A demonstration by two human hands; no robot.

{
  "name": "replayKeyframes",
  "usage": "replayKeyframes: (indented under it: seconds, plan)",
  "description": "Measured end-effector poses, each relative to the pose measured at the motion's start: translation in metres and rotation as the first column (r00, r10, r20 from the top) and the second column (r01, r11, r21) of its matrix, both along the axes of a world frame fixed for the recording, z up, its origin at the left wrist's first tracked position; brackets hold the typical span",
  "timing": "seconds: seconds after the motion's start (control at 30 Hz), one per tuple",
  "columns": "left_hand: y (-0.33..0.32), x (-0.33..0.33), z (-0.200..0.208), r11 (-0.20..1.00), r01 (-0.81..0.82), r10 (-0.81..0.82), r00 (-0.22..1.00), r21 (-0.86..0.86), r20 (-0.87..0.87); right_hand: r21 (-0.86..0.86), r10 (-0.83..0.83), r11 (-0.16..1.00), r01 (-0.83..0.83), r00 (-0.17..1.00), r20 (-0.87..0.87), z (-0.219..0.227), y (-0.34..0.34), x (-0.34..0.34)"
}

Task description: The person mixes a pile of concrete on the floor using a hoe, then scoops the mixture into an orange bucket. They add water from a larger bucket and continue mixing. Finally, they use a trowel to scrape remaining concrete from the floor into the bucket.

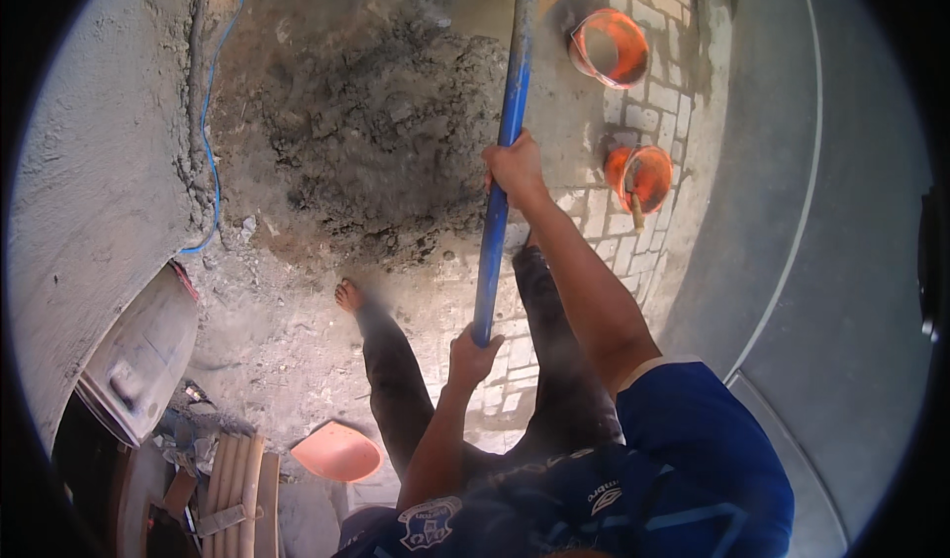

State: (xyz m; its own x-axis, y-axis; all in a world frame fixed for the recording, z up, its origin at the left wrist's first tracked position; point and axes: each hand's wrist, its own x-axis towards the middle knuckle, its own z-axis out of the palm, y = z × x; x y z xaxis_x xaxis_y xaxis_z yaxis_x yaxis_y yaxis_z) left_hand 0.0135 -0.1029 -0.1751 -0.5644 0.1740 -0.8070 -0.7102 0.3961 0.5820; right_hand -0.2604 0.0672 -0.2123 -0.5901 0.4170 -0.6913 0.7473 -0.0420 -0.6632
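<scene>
A long blue tool handle (492, 251) slants up and away in front of me, its far part greyed with mortar. My right hand (517, 169) is wrapped round it about midway. Closer to my body, my left hand (473, 357) grips the near end. The tool's head lies near the top edge, and I cannot make out its kind. Just left of the handle spreads a heap of wet grey mortar (376, 142) on the ground.
Two orange buckets (641, 177) (633, 55) stand on paving at the right; the nearer holds a wooden-handled tool. A blue hose (206, 128) runs along the left wall. Wooden poles (233, 494) and an orange scoop-shaped container (337, 451) lie lower left. My bare foot (347, 296) is near the mortar.
</scene>
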Motion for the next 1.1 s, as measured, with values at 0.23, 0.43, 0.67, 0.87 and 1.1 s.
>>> replayKeyframes:
  seconds: [0.23,0.43,0.67,0.87,1.1]
  plan:
    - [0.083,-0.232,-0.057,0.989,0.147,-0.145,0.986,0.022,-0.085,0.174,0.045,0.983,-0.055,0.997,0.059,-0.118,0.147,-0.207]
    - [-0.046,-0.286,0.003,0.886,0.438,-0.448,0.893,-0.153,-0.038,0.130,-0.051,0.991,0.014,0.957,0.287,-0.119,0.071,-0.176]
    - [-0.205,-0.228,0.090,0.851,0.439,-0.432,0.897,-0.287,0.092,-0.104,-0.321,0.935,0.338,0.935,0.150,-0.072,-0.133,-0.085]
    - [-0.237,-0.055,0.120,0.885,0.223,-0.155,0.969,-0.408,0.192,-0.106,-0.088,0.989,0.099,0.991,0.096,0.001,-0.209,0.024]
    - [-0.183,0.080,0.137,0.856,0.049,-0.045,0.999,-0.515,0.020,-0.288,0.188,0.948,-0.133,0.967,0.173,0.088,-0.188,0.099]
